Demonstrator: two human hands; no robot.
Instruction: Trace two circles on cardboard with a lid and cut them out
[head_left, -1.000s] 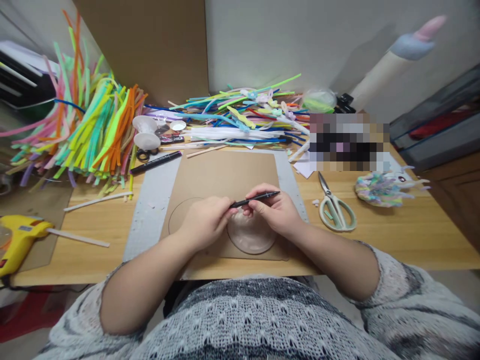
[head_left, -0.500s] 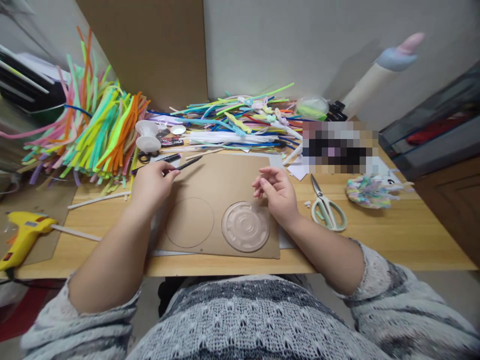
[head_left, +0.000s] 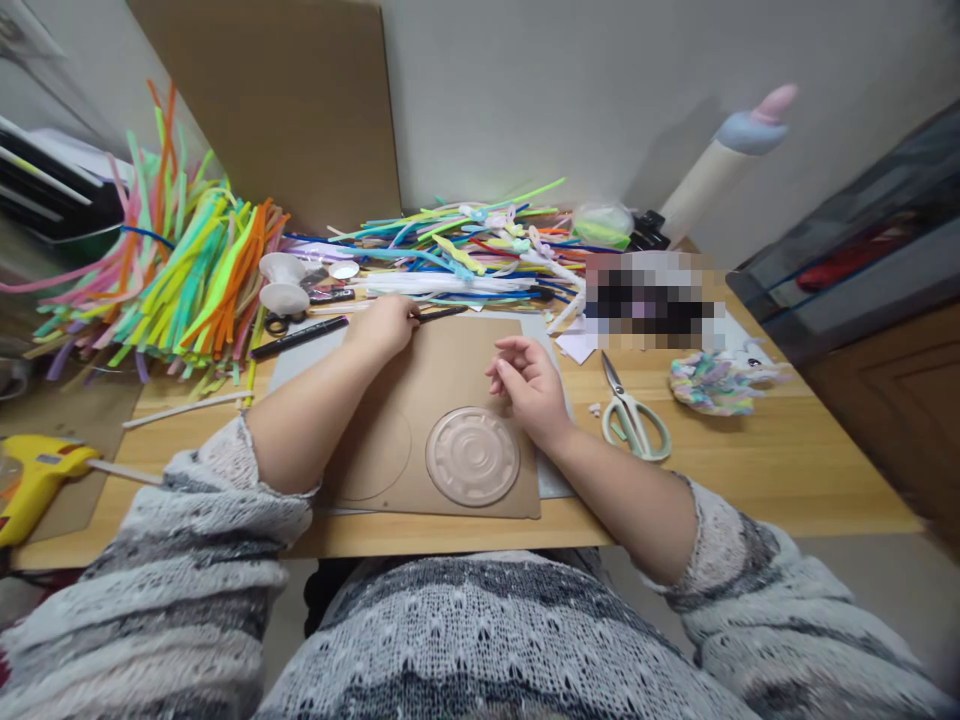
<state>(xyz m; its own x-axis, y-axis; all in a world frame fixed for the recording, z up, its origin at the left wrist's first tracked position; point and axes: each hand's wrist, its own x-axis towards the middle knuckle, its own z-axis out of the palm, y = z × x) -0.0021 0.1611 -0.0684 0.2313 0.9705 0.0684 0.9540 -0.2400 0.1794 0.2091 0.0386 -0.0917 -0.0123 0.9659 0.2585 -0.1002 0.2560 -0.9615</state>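
My left hand [head_left: 382, 326] is closed on a slim black pen [head_left: 444, 314], which points to the right near the back edge of a brown cardboard sheet [head_left: 450, 375]. A round clear plastic lid [head_left: 472, 456] lies flat on the sheet's front right part. To its left a thin circle outline is drawn on the cardboard, partly hidden by my left forearm. My right hand [head_left: 534, 388] hovers above the sheet's right edge, just behind the lid, its fingers loosely bent and apart with nothing in them.
Scissors [head_left: 636, 422] lie right of the cardboard, near a fluffy pastel figure [head_left: 712, 388]. A black marker [head_left: 300, 338] rests at the left. Bundled pipe cleaners [head_left: 187, 280] and loose ones [head_left: 465, 250] fill the back. A yellow glue gun [head_left: 41, 475] lies far left.
My left hand has moved right and away from me with the pen, to the cardboard's back edge. My right hand keeps its pose near the lid. The whole view has shifted slightly.
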